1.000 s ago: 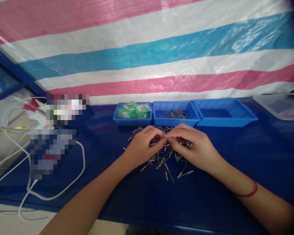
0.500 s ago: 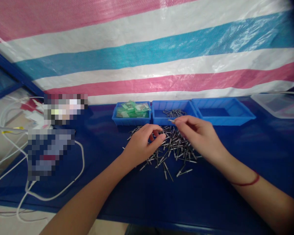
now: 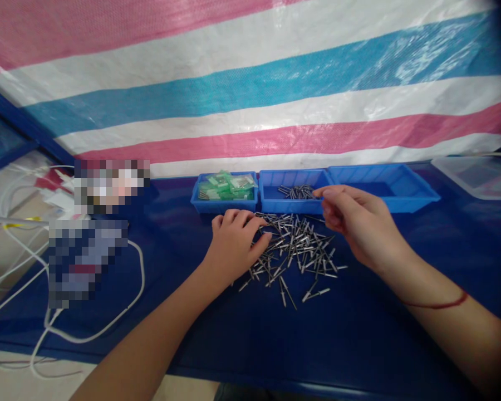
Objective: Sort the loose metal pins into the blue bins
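Note:
A loose pile of metal blind rivets lies on the blue table. My left hand rests at the pile's left side, palm down, fingers apart and holding nothing visible. To the right, my right hand is in a pinch above the front edge between two bins. Whatever its fingertips hold is hidden. The middle blue bin, just behind the pile, has a small heap of rivets inside. Left of it, another blue bin contains green and clear plastic packets.
A third blue bin stands at the right, with a clear plastic container beyond it. White cables loop across the table's left side near blurred-out items. Behind everything hangs a striped plastic sheet.
My right hand has moved right, and the small light piece seen at its fingertips before no longer shows. My left hand's fingers have spread and shifted slightly left over the rivets.

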Demonstrator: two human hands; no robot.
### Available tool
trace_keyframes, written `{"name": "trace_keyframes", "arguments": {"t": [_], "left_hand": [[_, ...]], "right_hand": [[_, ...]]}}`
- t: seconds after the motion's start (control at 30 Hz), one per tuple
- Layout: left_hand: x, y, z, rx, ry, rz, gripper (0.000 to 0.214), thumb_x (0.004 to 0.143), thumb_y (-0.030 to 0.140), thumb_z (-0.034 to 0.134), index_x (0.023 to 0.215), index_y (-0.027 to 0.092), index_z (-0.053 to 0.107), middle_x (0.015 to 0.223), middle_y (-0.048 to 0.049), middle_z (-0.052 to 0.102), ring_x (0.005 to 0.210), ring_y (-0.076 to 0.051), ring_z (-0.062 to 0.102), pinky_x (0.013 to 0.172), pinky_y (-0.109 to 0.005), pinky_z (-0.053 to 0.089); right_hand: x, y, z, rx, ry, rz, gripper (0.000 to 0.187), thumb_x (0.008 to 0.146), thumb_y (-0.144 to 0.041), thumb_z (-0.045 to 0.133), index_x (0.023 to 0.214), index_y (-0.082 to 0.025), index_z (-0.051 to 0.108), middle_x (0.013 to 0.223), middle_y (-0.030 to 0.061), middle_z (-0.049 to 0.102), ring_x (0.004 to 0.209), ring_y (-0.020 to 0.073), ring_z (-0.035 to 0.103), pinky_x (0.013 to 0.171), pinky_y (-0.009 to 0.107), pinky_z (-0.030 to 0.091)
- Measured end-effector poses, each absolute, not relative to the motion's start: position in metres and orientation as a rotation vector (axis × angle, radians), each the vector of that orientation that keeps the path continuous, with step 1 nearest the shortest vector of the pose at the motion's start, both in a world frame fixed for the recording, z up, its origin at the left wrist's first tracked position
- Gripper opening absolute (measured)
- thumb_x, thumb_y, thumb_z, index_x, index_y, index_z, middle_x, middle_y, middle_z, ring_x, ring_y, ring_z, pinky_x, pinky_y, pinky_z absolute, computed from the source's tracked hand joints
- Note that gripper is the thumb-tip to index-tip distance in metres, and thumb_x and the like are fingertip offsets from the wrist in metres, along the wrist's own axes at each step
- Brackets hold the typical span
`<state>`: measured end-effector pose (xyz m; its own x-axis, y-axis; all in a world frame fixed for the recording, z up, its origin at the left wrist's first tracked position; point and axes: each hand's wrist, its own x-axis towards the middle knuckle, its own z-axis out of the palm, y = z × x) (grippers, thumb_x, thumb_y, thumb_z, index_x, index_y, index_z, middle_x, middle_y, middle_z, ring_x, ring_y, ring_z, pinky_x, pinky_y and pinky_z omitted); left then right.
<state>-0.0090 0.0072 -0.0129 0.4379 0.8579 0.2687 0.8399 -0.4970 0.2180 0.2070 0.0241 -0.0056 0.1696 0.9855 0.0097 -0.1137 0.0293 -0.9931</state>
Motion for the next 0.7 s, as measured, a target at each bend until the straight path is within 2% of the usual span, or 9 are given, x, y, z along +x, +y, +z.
{"name": "trace_keyframes", "arguments": {"t": [0.13, 0.23, 0.47, 0.7], "left_hand": [[-0.011, 0.006, -0.024, 2.604, 1.639, 0.473, 0.043, 0.090, 0.051, 0.046, 0.122, 0.024, 0.056, 0.125, -0.0102, 0.053, 0.118, -0.030, 0.042, 0.096, -0.050, 0.032], [-0.008, 0.004, -0.027, 2.608, 1.595, 0.449, 0.043, 0.090, 0.050, 0.045, 0.123, 0.024, 0.055, 0.129, -0.0103, 0.051, 0.121, -0.030, 0.040, 0.098, -0.050, 0.033], [-0.006, 0.002, -0.023, 2.635, 1.515, 0.450, 0.025, 0.092, 0.033, 0.047, 0.109, 0.023, 0.063, 0.121, -0.0082, 0.055, 0.113, -0.026, 0.046, 0.092, -0.041, 0.041], [-0.005, 0.003, -0.019, 2.661, 1.391, 0.451, 0.021, 0.094, 0.029, 0.046, 0.097, 0.023, 0.065, 0.109, -0.0036, 0.063, 0.101, -0.022, 0.053, 0.087, -0.037, 0.040]], "right_hand": [[0.205, 0.019, -0.014, -1.230, -1.167, 1.087, 0.015, 0.081, -0.033, 0.061, 0.081, -0.019, 0.068, 0.057, -0.0024, 0.046, 0.047, 0.0082, 0.039, 0.040, 0.022, 0.028], [0.204, 0.017, -0.016, -1.267, -1.356, 1.006, 0.018, 0.084, -0.034, 0.058, 0.082, -0.019, 0.068, 0.058, -0.0020, 0.049, 0.049, 0.0094, 0.042, 0.043, 0.022, 0.031], [0.197, 0.012, -0.013, -1.336, -1.632, 0.813, 0.022, 0.084, -0.034, 0.055, 0.079, -0.018, 0.069, 0.063, 0.0003, 0.058, 0.056, 0.0127, 0.052, 0.053, 0.025, 0.042], [0.197, 0.011, -0.016, -1.317, -1.658, 0.802, 0.021, 0.085, -0.033, 0.054, 0.082, -0.018, 0.069, 0.069, 0.0017, 0.064, 0.062, 0.0154, 0.058, 0.057, 0.027, 0.046]]}}
